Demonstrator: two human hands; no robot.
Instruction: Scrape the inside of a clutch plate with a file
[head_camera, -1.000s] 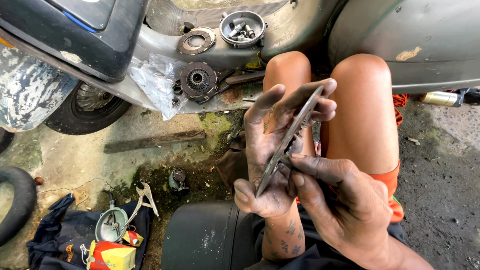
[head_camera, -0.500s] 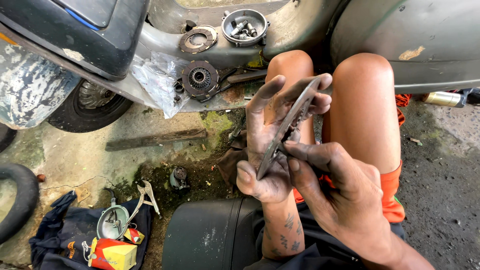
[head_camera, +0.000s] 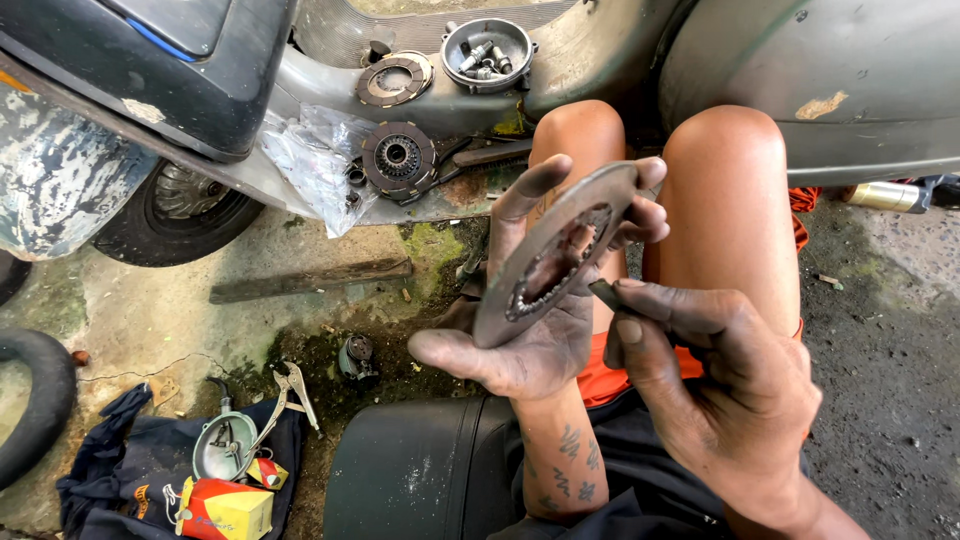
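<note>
My left hand holds a flat grey metal ring plate with a toothed inner edge, tilted up over my palm above my knees. My right hand pinches a small dark tool whose tip touches the plate's lower right rim. Both hands are black with grease. On the scooter's footboard ahead lie a round clutch hub, a ring-shaped disc and a metal bowl holding several bolts.
A grey scooter body lies across the top, its small wheel at left. A black seat sits below my left arm. On the ground: pliers, a round metal lid, a red-yellow box, a wood strip, a tyre.
The plate has turned from nearly edge-on to show more of its face. My right hand has shifted up along its lower rim with the tool.
</note>
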